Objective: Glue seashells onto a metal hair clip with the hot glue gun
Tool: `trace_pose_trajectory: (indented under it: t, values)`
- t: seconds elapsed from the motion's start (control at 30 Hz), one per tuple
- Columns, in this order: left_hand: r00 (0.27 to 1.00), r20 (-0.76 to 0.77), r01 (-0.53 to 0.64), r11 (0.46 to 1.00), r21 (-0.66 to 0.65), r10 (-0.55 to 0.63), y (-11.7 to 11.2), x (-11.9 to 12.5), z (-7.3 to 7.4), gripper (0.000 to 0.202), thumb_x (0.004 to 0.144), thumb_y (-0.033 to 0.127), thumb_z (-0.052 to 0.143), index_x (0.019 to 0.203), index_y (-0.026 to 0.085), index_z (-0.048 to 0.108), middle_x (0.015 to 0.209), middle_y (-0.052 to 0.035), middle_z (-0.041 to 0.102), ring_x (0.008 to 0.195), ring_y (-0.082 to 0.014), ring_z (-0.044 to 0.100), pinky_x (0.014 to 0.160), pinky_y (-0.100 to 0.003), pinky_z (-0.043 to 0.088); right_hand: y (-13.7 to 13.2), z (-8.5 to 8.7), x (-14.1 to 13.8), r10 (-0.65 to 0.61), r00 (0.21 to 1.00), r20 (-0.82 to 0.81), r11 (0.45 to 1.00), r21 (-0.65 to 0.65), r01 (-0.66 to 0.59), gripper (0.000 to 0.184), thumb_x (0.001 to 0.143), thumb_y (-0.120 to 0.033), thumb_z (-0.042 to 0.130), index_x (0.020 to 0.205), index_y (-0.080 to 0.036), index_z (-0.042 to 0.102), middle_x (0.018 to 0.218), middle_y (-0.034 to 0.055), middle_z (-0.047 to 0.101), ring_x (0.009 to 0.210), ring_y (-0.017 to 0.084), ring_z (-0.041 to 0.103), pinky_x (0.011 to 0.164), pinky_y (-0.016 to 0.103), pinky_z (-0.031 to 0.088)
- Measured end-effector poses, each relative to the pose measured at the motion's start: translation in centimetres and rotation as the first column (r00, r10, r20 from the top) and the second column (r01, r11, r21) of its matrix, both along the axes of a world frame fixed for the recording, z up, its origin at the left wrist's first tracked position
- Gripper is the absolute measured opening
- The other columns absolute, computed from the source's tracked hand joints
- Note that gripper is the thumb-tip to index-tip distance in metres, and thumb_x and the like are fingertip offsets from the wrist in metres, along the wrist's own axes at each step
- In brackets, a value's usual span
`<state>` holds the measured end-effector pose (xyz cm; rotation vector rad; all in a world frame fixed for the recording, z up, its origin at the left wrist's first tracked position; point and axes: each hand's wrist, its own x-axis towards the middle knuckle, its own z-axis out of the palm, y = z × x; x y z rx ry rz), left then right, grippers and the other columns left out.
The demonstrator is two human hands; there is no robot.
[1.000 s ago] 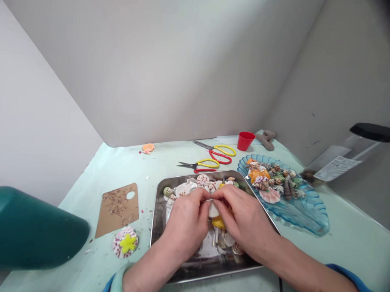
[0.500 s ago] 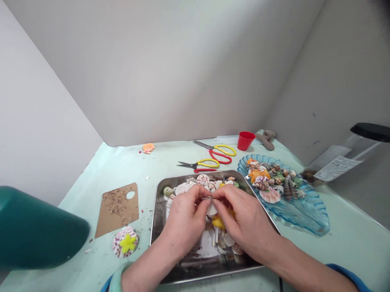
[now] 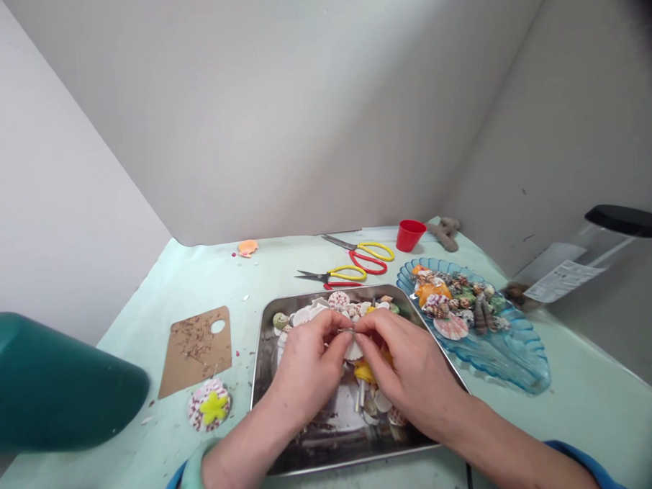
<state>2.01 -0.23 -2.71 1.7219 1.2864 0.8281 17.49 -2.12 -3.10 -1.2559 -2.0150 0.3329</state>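
Observation:
Above a metal tray [image 3: 292, 458], my left hand [image 3: 313, 367] and my right hand [image 3: 407, 371] meet fingertip to fingertip. Both are closed in a pinch around something small and thin, which the fingers mostly hide and I cannot make out. Under and around them the tray bears white and speckled seashells [image 3: 339, 299], a yellow piece [image 3: 364, 372] and short pale sticks [image 3: 361, 398]. My hands cover much of the tray's middle.
Behind the tray lie two pairs of scissors [image 3: 354, 274] and a red cup [image 3: 410, 236]. A blue dish [image 3: 498, 367] of shells stands right, near a clear container [image 3: 580, 262]. Left are a brown board [image 3: 195, 351], a shell with a yellow-green flower [image 3: 211, 406] and a large green object [image 3: 62, 386].

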Motion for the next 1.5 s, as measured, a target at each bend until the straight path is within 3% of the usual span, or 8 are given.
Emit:
trace_pose_trajectory:
  t: [0.13, 0.33, 0.43, 0.57, 0.67, 0.9, 1.2, 1.5]
  values:
    - [0.995, 0.099, 0.013, 0.993, -0.117, -0.001, 0.2, 0.0, -0.5, 0.013, 0.082, 0.024, 0.049, 0.088, 0.019, 0.060, 0.082, -0.0013, 0.066, 0.073, -0.0156, 0.061, 0.063, -0.026, 0.046, -0.1, 0.1, 0.0, -0.003, 1.000, -0.015, 1.000, 0.013, 0.003, 0.011, 0.089, -0.016, 0.045, 0.082, -0.017, 0.053, 0.079, 0.0032, 0.056, 0.070, 0.016, 0.051, 0.064, 0.029, 0.038]
    - [0.997, 0.071, -0.007, 0.996, -0.094, 0.014, 0.3, 0.0, -0.3, 0.013, 0.082, 0.026, 0.050, 0.083, 0.018, 0.061, 0.074, -0.0005, 0.064, 0.068, -0.0149, 0.059, 0.061, -0.026, 0.044, -0.1, 0.1, -0.1, 0.004, 1.000, -0.011, 1.000, 0.010, -0.004, 0.012, 0.089, -0.016, 0.044, 0.083, -0.017, 0.054, 0.078, 0.0034, 0.056, 0.070, 0.016, 0.051, 0.063, 0.029, 0.038]
    - [1.000, 0.001, -0.003, 1.000, -0.022, 0.003, 0.0, -0.1, 0.1, 0.014, 0.082, 0.024, 0.050, 0.083, 0.019, 0.062, 0.072, -0.0004, 0.065, 0.065, -0.0144, 0.057, 0.060, -0.026, 0.042, -0.2, 0.1, 0.0, 0.017, 1.000, -0.004, 1.000, 0.005, -0.017, 0.011, 0.088, -0.015, 0.044, 0.083, -0.017, 0.053, 0.078, 0.0034, 0.056, 0.069, 0.016, 0.051, 0.063, 0.029, 0.038]
    - [0.983, -0.179, 0.001, 0.985, 0.173, 0.030, -0.5, -0.1, 0.7, 0.016, 0.082, 0.018, 0.048, 0.082, 0.020, 0.064, 0.070, 0.0003, 0.066, 0.064, -0.0145, 0.056, 0.061, -0.026, 0.039, -0.1, 0.1, 0.1, 0.012, 1.000, 0.023, 1.000, -0.018, -0.012, 0.010, 0.087, -0.014, 0.044, 0.084, -0.017, 0.053, 0.079, 0.0040, 0.056, 0.070, 0.017, 0.051, 0.063, 0.030, 0.038]
    - [0.973, -0.226, 0.014, 0.974, 0.225, 0.039, -0.6, 0.0, 0.9, 0.017, 0.083, 0.017, 0.047, 0.084, 0.020, 0.064, 0.073, 0.0003, 0.067, 0.066, -0.0146, 0.057, 0.062, -0.025, 0.039, 0.0, 0.0, 0.1, 0.008, 1.000, 0.026, 1.000, -0.012, -0.008, 0.010, 0.087, -0.014, 0.044, 0.085, -0.017, 0.053, 0.079, 0.0042, 0.056, 0.071, 0.017, 0.052, 0.063, 0.029, 0.038]
    - [0.971, -0.238, 0.037, 0.975, 0.219, 0.016, -0.5, 0.2, 0.8, 0.022, 0.086, 0.018, 0.044, 0.092, 0.022, 0.065, 0.079, -0.0009, 0.069, 0.068, -0.0153, 0.060, 0.063, -0.025, 0.040, 0.0, 0.0, 0.1, -0.021, 0.999, 0.044, 1.000, 0.003, 0.021, 0.011, 0.088, -0.016, 0.044, 0.082, -0.017, 0.053, 0.079, 0.0041, 0.056, 0.070, 0.017, 0.052, 0.063, 0.029, 0.039]
    - [0.966, -0.258, 0.022, 0.981, 0.192, 0.029, -0.6, 0.0, 1.0, 0.018, 0.083, 0.017, 0.046, 0.084, 0.020, 0.064, 0.073, -0.0013, 0.067, 0.066, -0.0163, 0.058, 0.061, -0.026, 0.038, 0.0, 0.1, 0.0, -0.009, 0.998, 0.068, 1.000, 0.013, 0.008, 0.011, 0.087, -0.014, 0.044, 0.083, -0.018, 0.054, 0.078, 0.0042, 0.058, 0.069, 0.017, 0.053, 0.061, 0.029, 0.040]
    - [0.985, -0.171, 0.006, 0.993, 0.117, 0.014, -0.6, 0.2, 0.9, 0.018, 0.085, 0.021, 0.046, 0.087, 0.020, 0.063, 0.072, 0.0001, 0.066, 0.065, -0.0150, 0.056, 0.062, -0.025, 0.037, -0.1, 0.0, 0.0, -0.030, 0.998, 0.055, 0.999, 0.021, 0.029, 0.012, 0.088, -0.016, 0.044, 0.081, -0.018, 0.053, 0.077, 0.0043, 0.057, 0.069, 0.017, 0.052, 0.062, 0.029, 0.040]
